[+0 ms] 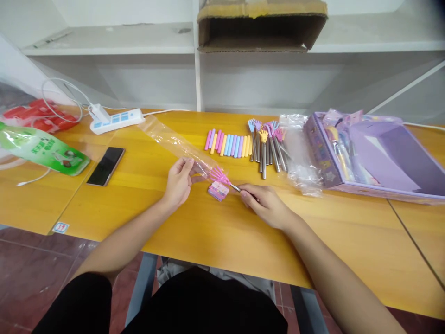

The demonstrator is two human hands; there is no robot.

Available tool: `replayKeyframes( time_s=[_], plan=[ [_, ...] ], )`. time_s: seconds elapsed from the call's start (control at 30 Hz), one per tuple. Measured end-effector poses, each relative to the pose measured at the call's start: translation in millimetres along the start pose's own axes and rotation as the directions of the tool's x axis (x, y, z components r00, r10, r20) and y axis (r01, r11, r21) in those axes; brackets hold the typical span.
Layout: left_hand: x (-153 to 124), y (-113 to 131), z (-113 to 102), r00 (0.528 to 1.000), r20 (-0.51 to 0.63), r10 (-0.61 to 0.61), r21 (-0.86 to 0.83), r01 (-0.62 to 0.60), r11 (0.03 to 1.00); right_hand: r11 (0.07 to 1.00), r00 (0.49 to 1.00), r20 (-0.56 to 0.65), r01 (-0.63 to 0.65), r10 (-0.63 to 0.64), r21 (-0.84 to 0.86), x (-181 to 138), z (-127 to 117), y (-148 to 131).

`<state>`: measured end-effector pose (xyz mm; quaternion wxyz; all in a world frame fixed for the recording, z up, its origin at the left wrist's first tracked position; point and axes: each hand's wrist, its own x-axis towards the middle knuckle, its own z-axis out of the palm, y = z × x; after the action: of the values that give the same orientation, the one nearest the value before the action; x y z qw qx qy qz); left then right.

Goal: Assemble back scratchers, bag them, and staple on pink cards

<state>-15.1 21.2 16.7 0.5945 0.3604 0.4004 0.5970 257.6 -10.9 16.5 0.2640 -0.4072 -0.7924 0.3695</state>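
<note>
My left hand (180, 180) pinches the open end of a long clear plastic sleeve (170, 138) that lies across the yellow table (222, 232). My right hand (263, 202) grips the metal shaft of a pink hand-shaped back scratcher (219, 176), whose claw head sits at the mouth of the sleeve. A small pink tag (219, 190) hangs by the claw. Behind them lie a row of pastel handle grips (229, 144) and a bundle of several more scratchers (266, 144).
A purple box (378, 155) with clear wrapping (299, 157) stands at the right. At the left are a black phone (105, 165), a white power strip (116, 120), a green packet (41, 150) and red packets (38, 113). A cardboard box (260, 25) sits on the white shelf behind.
</note>
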Motion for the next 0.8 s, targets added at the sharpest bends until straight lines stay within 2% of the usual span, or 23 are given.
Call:
replayKeyframes(
  time_s=[0.17, 0.33, 0.5, 0.63, 0.8],
  plan=[
    [-6.9, -6.0, 3.8, 0.996, 0.08, -0.043, 0.033, 0.041, 0.999, 0.997, 0.999, 0.007, -0.035, 0.035, 0.062, -0.6, 5.5, 2.6],
    [-14.0, -15.9, 6.8, 0.984, 0.141, -0.108, 0.045, 0.103, 0.994, 0.947, 0.993, 0.007, -0.118, 0.122, 0.298, -1.3, 16.9, 7.1],
    [-18.4, -17.8, 8.5, 0.971, 0.176, -0.159, 0.062, 0.15, 0.987, 0.908, 0.99, 0.056, -0.144, 0.133, 0.394, -0.7, 22.6, 3.8],
    [-15.5, -15.3, 7.6, 0.983, 0.123, -0.137, 0.055, 0.131, 0.99, 0.873, 0.983, 0.073, -0.181, 0.166, 0.453, -1.2, 21.5, 0.4],
    [-0.3, -6.6, 1.0, 0.998, -0.052, -0.037, -0.044, 0.035, 0.998, 0.819, 0.97, 0.123, -0.243, 0.21, 0.52, -2.7, 11.0, 4.0]
  ],
)
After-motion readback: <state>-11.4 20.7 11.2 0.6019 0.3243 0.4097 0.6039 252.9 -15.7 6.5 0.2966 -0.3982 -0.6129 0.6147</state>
